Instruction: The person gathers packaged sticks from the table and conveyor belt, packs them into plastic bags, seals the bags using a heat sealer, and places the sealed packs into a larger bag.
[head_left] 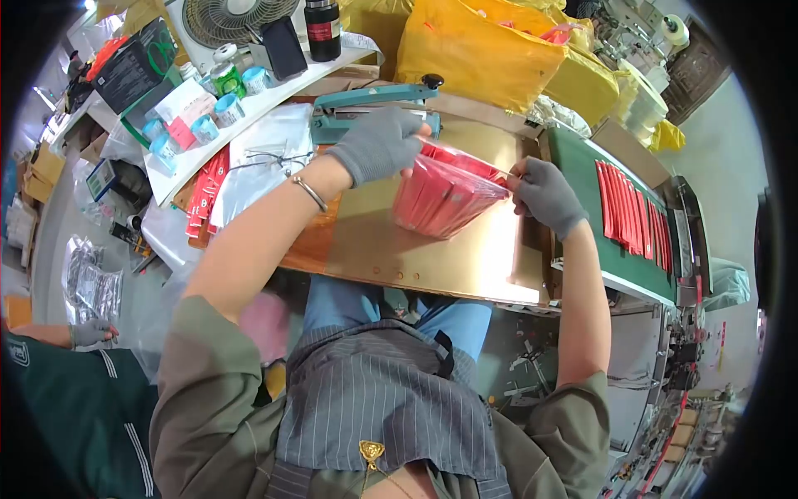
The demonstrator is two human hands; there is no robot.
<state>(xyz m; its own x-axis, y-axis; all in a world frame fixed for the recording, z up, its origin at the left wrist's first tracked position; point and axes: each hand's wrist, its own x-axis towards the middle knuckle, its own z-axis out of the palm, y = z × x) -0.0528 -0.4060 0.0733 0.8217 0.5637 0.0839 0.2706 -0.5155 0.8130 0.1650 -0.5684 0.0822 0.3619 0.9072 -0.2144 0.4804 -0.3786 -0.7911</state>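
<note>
Here, the bag (pixel 445 195) is in the middle, above the surface (pixel 366 237), with red packs inside seen through its clear film. The left hand (pixel 378 148) has its grip closed on the left upper edge of the bag, and the right hand (pixel 549 195) has its grip closed on the right upper edge. The sealer (pixel 332 112) is at the far side, just behind the left hand. Clear sleeves (pixel 270 137) lie to the left. On the right, a row of red packets (pixel 623 208) lies across the green belt (pixel 573 166).
</note>
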